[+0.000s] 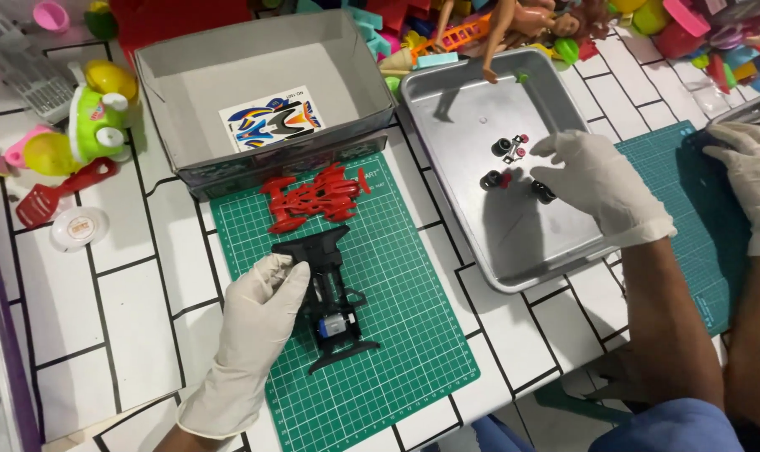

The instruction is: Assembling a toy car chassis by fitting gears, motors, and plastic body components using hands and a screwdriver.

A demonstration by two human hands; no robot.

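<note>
Black toy car chassis [329, 297] steadied on green cutting mat [396, 335] by gloved left hand [258, 314], fingers gripping frame. Right hand [597, 184], open, lowered toward small wheels [510, 163] in metal tray [472, 243]; one wheel best pinched at a time.

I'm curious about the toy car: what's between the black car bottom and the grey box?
In the head view, the red car body shell lies on the green cutting mat, between the black chassis and grey cardboard box.

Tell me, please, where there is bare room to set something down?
Free: the green mat below the black chassis, and the metal tray floor's lower left. Crowded: the toy pile along the top, and near the wheels by the right hand.
</note>
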